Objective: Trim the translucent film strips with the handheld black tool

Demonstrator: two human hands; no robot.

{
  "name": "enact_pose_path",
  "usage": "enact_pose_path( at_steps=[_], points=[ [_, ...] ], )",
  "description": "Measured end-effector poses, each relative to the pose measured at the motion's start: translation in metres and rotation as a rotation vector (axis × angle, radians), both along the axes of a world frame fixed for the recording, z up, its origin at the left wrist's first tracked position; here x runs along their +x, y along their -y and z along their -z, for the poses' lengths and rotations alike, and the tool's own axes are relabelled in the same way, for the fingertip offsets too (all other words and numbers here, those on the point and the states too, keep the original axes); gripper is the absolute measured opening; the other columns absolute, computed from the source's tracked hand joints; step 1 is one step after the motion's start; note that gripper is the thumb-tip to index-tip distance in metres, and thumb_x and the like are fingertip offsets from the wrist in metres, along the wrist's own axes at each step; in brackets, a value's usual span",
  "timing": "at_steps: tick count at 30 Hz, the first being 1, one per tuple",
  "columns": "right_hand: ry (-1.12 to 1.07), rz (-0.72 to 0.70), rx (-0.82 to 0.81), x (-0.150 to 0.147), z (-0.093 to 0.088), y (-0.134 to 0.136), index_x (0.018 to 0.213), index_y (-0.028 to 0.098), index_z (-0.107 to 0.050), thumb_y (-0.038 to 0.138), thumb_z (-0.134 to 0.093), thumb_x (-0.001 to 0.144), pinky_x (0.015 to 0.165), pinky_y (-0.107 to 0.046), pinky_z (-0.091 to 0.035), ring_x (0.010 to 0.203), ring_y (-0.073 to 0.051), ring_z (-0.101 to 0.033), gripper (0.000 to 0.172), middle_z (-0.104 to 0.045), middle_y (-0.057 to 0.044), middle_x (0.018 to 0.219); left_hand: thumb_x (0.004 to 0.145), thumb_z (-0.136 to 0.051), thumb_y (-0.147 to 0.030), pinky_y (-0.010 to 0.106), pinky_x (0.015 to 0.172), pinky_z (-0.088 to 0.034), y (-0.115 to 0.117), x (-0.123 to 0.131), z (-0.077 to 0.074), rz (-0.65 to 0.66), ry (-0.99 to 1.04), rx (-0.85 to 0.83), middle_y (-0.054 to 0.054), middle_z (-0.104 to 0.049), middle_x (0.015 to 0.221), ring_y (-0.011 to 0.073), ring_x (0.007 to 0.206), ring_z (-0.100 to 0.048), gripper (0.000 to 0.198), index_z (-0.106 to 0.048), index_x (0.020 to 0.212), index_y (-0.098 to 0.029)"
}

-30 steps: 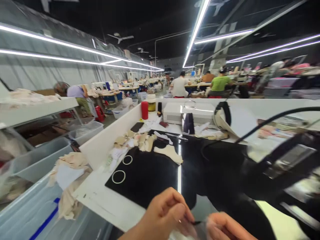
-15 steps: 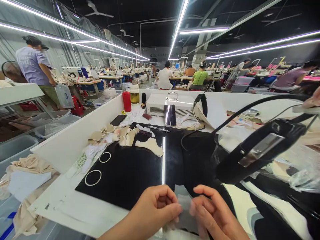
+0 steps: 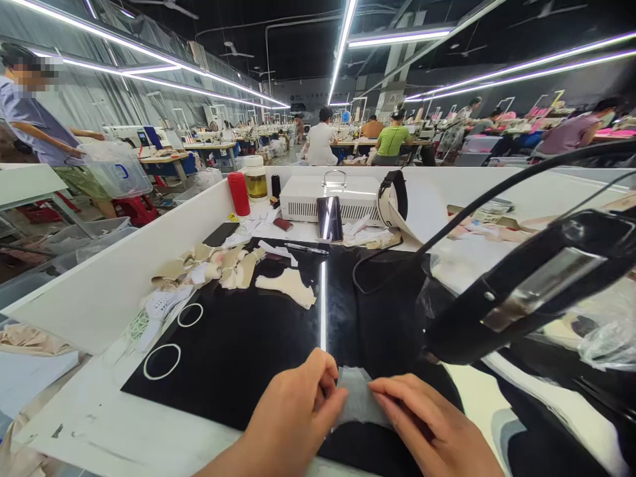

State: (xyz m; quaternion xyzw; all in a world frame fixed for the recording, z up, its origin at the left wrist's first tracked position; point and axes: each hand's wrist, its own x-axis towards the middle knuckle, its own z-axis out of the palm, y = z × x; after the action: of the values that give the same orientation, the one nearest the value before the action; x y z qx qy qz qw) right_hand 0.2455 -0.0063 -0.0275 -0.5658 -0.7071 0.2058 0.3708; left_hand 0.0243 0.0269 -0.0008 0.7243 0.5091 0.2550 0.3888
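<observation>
A small, thin, see-through greyish piece of material (image 3: 362,399) lies low over the black work surface (image 3: 268,344), between my hands. My left hand (image 3: 298,411) has thumb and fingers closed on its left edge. From the other side, my right hand (image 3: 432,417) pinches its right edge between thumb and fingertips. Whether the piece is fabric or film I cannot make out. Right of my right hand lie cream cut pieces (image 3: 479,391), with a black device with a metal plate (image 3: 527,291) above them.
Cream fabric scraps (image 3: 233,262), a pen (image 3: 305,249) and two white rings (image 3: 162,362) lie on the black surface. Behind stand a phone (image 3: 330,218), a white vented box (image 3: 303,199) and a red thread cone (image 3: 239,193). A black cable (image 3: 477,205) arches across the right.
My right hand has closed from loosely spread fingers to a pinch on the piece's right edge. The piece now lies lower and flatter. The view has shifted slightly.
</observation>
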Motion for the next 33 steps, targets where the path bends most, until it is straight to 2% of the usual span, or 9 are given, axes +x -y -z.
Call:
enact_pose_path(
  at_steps=[3,5,7,10,14,24,28,33],
  points=[
    [0.164,-0.045,0.127,0.004,0.009,-0.002,0.116,0.034,-0.073,0.037,-0.049,0.107,0.084,-0.020,-0.062,0.094,-0.016,-0.078,0.025,-0.077,0.000,0.106,0.092,-0.064,-0.013,0.024,0.058,-0.036,0.002,-0.004,0.011,0.061,-0.212,0.326,-0.007,-0.061,0.072,0.0122,0.059,-0.056,0.015,-0.055,0.085,-0.022],
    [0.280,-0.072,0.196,0.005,0.012,-0.003,0.118,0.034,-0.070,0.036,-0.046,0.109,0.082,-0.018,-0.063,0.094,-0.015,-0.079,0.026,-0.077,0.000,0.107,0.096,-0.061,-0.016,0.026,0.058,-0.037,0.003,-0.004,0.018,0.088,-0.292,0.482,-0.005,-0.062,0.074,0.0137,0.061,-0.059,0.014,-0.056,0.084,-0.022],
    [0.375,-0.076,0.261,0.005,0.014,-0.004,0.120,0.032,-0.069,0.036,-0.041,0.110,0.078,-0.017,-0.064,0.092,-0.015,-0.079,0.030,-0.077,-0.001,0.106,0.102,-0.054,-0.020,0.028,0.056,-0.037,0.003,-0.004,0.021,0.102,-0.329,0.594,-0.004,-0.062,0.075,0.0146,0.061,-0.060,0.017,-0.058,0.085,-0.022],
    [0.482,-0.085,0.332,0.005,0.015,-0.005,0.120,0.028,-0.069,0.035,-0.035,0.112,0.071,-0.020,-0.065,0.086,-0.016,-0.079,0.035,-0.077,-0.003,0.102,0.111,-0.038,-0.028,0.030,0.054,-0.037,0.002,-0.002,0.021,0.107,-0.345,0.705,-0.003,-0.061,0.073,0.0150,0.059,-0.060,0.035,-0.060,0.084,-0.023],
    [0.565,-0.096,0.369,0.004,0.016,-0.006,0.119,0.026,-0.069,0.033,-0.028,0.113,0.065,-0.022,-0.065,0.082,-0.017,-0.079,0.042,-0.077,-0.005,0.099,0.114,-0.029,-0.032,0.031,0.053,-0.037,0.002,-0.002,0.019,0.116,-0.360,0.757,-0.003,-0.060,0.070,0.0155,0.059,-0.060,0.046,-0.061,0.083,-0.023],
    [0.577,-0.087,0.361,0.002,0.016,-0.005,0.116,0.027,-0.070,0.034,-0.027,0.113,0.062,-0.024,-0.064,0.078,-0.018,-0.077,0.043,-0.076,-0.005,0.097,0.111,-0.037,-0.028,0.031,0.054,-0.038,0.002,-0.002,0.021,0.120,-0.355,0.762,-0.003,-0.060,0.071,0.0156,0.060,-0.059,0.038,-0.062,0.083,-0.022],
    [0.554,-0.090,0.358,0.001,0.015,-0.003,0.117,0.026,-0.069,0.032,-0.028,0.113,0.064,-0.025,-0.064,0.077,-0.018,-0.076,0.042,-0.075,-0.005,0.096,0.111,-0.039,-0.026,0.031,0.055,-0.044,0.002,-0.002,0.016,0.125,-0.342,0.762,-0.001,-0.061,0.074,0.0168,0.063,-0.060,0.036,-0.063,0.084,-0.021],
    [0.530,-0.095,0.331,-0.001,0.017,-0.005,0.118,0.026,-0.068,0.029,-0.032,0.112,0.065,-0.027,-0.064,0.078,-0.018,-0.074,0.036,-0.072,-0.005,0.096,0.108,-0.042,-0.017,0.034,0.072,-0.056,0.002,0.004,0.015,0.165,-0.324,0.943,0.003,-0.070,0.087,0.0194,0.078,-0.068,0.028,-0.066,0.095,-0.017]
  ],
)
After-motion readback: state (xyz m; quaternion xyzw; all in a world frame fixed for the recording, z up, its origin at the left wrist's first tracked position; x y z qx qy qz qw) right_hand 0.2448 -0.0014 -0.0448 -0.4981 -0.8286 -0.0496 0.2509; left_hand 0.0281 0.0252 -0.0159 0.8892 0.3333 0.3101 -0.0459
